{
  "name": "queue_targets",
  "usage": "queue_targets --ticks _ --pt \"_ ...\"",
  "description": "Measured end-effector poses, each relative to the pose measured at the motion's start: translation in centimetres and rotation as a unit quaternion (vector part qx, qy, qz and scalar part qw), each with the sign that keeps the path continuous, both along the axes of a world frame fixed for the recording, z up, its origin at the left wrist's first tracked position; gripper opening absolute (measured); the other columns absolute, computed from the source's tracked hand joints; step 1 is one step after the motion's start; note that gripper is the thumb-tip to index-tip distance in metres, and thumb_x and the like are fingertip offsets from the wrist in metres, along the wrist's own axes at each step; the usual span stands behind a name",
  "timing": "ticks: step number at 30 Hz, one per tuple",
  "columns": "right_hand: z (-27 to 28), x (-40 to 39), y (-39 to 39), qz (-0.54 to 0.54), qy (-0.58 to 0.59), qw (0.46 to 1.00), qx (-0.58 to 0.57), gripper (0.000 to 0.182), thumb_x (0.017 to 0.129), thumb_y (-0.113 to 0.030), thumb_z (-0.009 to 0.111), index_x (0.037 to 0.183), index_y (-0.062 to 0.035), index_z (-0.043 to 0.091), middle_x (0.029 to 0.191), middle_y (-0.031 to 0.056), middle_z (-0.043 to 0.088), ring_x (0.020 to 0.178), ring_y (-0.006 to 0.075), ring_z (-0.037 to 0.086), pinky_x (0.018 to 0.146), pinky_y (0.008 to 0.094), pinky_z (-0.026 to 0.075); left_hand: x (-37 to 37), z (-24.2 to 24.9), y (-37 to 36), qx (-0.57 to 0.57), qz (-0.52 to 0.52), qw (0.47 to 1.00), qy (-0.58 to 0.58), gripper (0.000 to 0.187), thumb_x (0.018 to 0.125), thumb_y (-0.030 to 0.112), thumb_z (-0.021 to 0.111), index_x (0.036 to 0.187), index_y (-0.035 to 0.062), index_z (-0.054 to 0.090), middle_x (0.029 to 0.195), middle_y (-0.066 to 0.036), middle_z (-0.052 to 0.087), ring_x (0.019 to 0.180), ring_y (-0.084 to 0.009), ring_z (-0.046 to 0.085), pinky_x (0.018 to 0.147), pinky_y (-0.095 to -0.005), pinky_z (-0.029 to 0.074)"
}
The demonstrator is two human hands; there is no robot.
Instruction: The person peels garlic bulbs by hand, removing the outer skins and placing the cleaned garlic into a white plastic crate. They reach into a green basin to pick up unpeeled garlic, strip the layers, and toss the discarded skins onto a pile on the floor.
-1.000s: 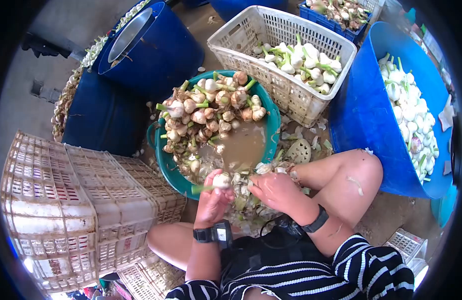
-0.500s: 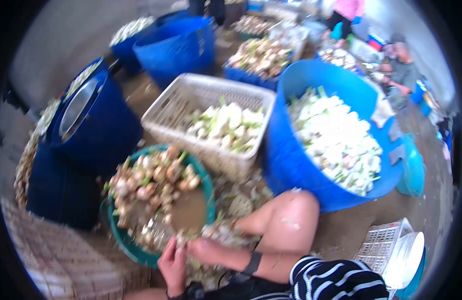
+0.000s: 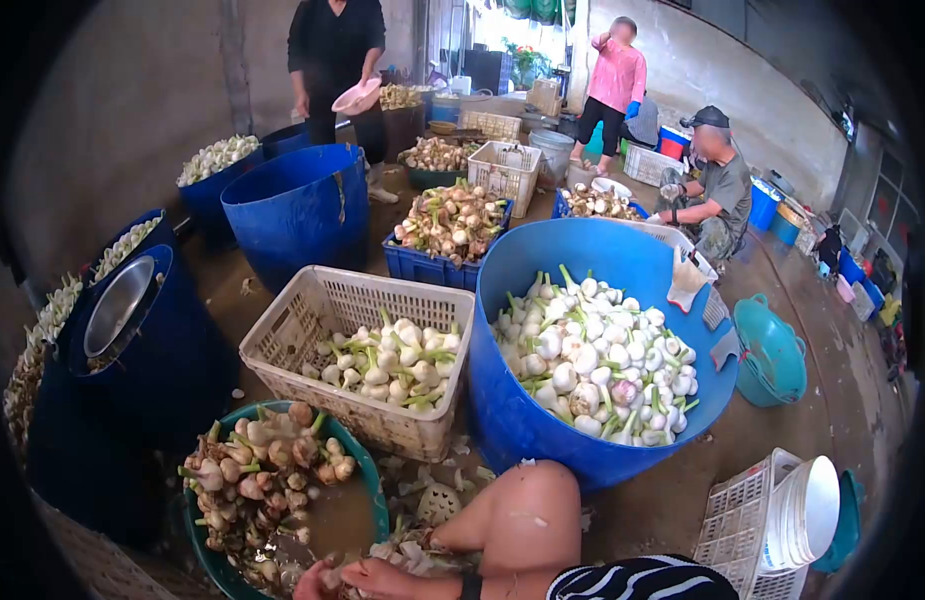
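At the bottom edge, my left hand [image 3: 312, 581] is partly cut off, its fingers closed. My right hand [image 3: 374, 576] is next to it with bent, closed fingers; what either holds is too small to make out. Both are over the front rim of a green tub [image 3: 374, 497], beside pale peelings [image 3: 410, 556]. Unpeeled bulbs with stems [image 3: 257, 470] are heaped in the tub above brownish water. Peeled white bulbs lie in a cream crate [image 3: 357, 412] and in a large blue tub [image 3: 582, 440].
My bent knee [image 3: 537, 500] is right of my hands. Blue barrels [image 3: 302, 215] stand at the left, one bearing a metal bowl [image 3: 119, 305]. A blue crate [image 3: 432, 265] of bulbs is behind. White buckets [image 3: 802, 510] are at the right. Three people [image 3: 612, 80] are farther back.
The view has tilted upward, so the tubs, crates and both my hands appear lower in it. More of the people and the room behind shows. My hands remain close together.
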State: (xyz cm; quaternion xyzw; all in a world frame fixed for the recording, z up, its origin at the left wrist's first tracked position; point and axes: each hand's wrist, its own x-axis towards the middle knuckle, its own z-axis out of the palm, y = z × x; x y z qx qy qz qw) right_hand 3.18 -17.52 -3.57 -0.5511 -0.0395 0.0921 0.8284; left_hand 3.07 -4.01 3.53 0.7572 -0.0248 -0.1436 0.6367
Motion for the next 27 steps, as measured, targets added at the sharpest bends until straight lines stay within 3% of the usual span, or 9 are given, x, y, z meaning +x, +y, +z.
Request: queue_targets --ticks 1,3,5,7,13,17,23,25,27 --pt "-1.5 -0.3 0.2 0.000 -0.002 1.000 -0.001 0.034 0.090 -0.034 0.047 0.080 -0.0031 0.054 0.063 -0.0037 0.047 0.052 0.0074 0.041 0.051 0.0238 0.038 0.0 0.3 0.0 0.182 -0.079 0.972 -0.129 0.035 0.092 0.026 0.045 0.119 0.0029 0.049 0.100 -0.009 0.054 0.084 -0.0166 0.053 0.071 -0.0315 0.046" --pt "2.8 -1.2 -0.8 -0.121 -0.330 0.818 -0.456 0.018 0.073 -0.021 0.060 0.062 -0.0087 0.051 0.064 0.0060 0.050 0.063 0.0216 0.049 0.066 0.0353 0.041 0.6 -1.8 0.9 -0.069 0.030 0.978 0.196 0.035 0.091 0.024 0.049 0.119 0.0029 0.050 0.105 -0.012 0.055 0.088 -0.0204 0.055 0.074 -0.0346 0.046" --pt "-3.7 0.5 -0.7 -0.181 -0.304 0.880 -0.318 0.032 0.092 -0.030 0.045 0.085 -0.0013 0.057 0.064 -0.0035 0.048 0.061 0.0093 0.043 0.060 0.0235 0.040 0.3 -0.2 0.5 0.138 -0.099 0.977 0.129 0.033 0.090 0.019 0.052 0.118 0.0022 0.052 0.110 -0.014 0.056 0.093 -0.0239 0.056 0.077 -0.0370 0.046" --pt "-5.9 1.2 -1.3 0.154 0.142 0.977 -0.050 0.030 0.093 -0.026 0.043 0.102 -0.0004 0.057 0.084 0.0031 0.053 0.076 0.0119 0.048 0.070 0.0253 0.041 -0.9 -0.1 -0.3 0.127 -0.105 0.981 -0.106 0.031 0.086 0.012 0.055 0.116 0.0017 0.054 0.111 -0.016 0.057 0.100 -0.0279 0.055 0.080 -0.0381 0.045" --pt "1.8 -3.7 -5.3 0.067 -0.070 0.995 0.032 0.031 0.095 -0.022 0.039 0.118 -0.0024 0.047 0.117 0.0069 0.039 0.089 0.0130 0.048 0.074 0.0267 0.040 -1.3 2.4 -0.7 0.357 -0.182 0.809 -0.430 0.024 0.084 0.008 0.056 0.107 0.0018 0.059 0.116 -0.018 0.054 0.111 -0.0343 0.049 0.089 -0.0416 0.043" --pt "2.4 -1.5 -4.0 0.059 -0.050 0.995 0.064 0.030 0.092 -0.031 0.047 0.096 -0.0036 0.056 0.078 -0.0012 0.055 0.069 0.0079 0.052 0.062 0.0230 0.044 0.4 -4.6 -0.1 -0.057 0.128 0.988 -0.058 0.022 0.082 0.007 0.059 0.099 -0.0078 0.058 0.086 -0.012 0.063 0.076 -0.0137 0.060 0.068 -0.0233 0.049" --pt "5.1 -2.9 -7.5 0.069 -0.032 0.997 -0.009 0.021 0.091 -0.015 0.048 0.106 -0.0039 0.057 0.100 0.0040 0.057 0.091 0.0120 0.054 0.081 0.0273 0.044 0.3 -3.1 1.4 -0.550 0.259 0.751 0.256 0.022 0.089 0.029 0.052 0.097 0.0091 0.058 0.091 -0.002 0.061 0.081 -0.0128 0.057 0.070 -0.0256 0.049" --pt "6.4 -2.2 -8.4 -0.006 -0.050 0.964 0.260 0.022 0.091 -0.020 0.047 0.100 -0.0026 0.058 0.090 0.0055 0.060 0.084 0.0165 0.058 0.079 0.0292 0.045 -0.2 -3.1 1.8 -0.564 0.235 0.751 0.251 0.022 0.089 0.031 0.053 0.096 0.0100 0.057 0.088 0.001 0.060 0.078 -0.0119 0.057 0.067 -0.0247 0.049" --pt "7.1 -2.0 -8.3 -0.002 -0.009 0.990 0.144 0.022 0.089 -0.024 0.051 0.091 -0.0035 0.059 0.079 0.0082 0.061 0.075 0.0183 0.059 0.072 0.0304 0.048 -0.2 -1.6 1.1 -0.474 0.280 0.803 0.229 0.021 0.089 0.031 0.053 0.094 0.0099 0.055 0.085 0.000 0.060 0.075 -0.0117 0.057 0.065 -0.0241 0.048"
